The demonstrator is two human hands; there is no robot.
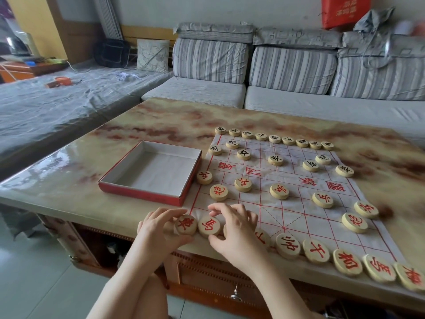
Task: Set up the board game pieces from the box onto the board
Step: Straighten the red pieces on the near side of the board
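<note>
Both forearms come in from the near edge and meet at the near left corner of the board (296,217), a white cloth with red lines spread on the marbled tabletop (161,120). The left hand (158,233) lies on its side with the palm turned right. Its forefinger curls over the far rim of the corner piece (186,224) and its thumb tucks under the near rim, so the fingers are narrow and pinch that disc right at the cloth's corner.

The right hand (236,231) arches palm-down just beside it, knuckles raised and fingers bent toward the cloth. Its thumb touches the near rim of the second piece (209,226) and its forefinger dips at the far rim, but I cannot tell whether it truly grips that disc. The palm hides the next spot in the row.

From there the red pieces (316,250) run rightward along the near edge, the last ones lying off the cloth's corner. More red discs sit in two staggered lines further in. The black pieces (274,139) line the far edge, with their own cannons and soldiers in front of them.

The box (138,194), red outside and white inside, lies open on the tabletop, touching the board's left edge. A striped grey sofa (287,65) stands beyond the table.
</note>
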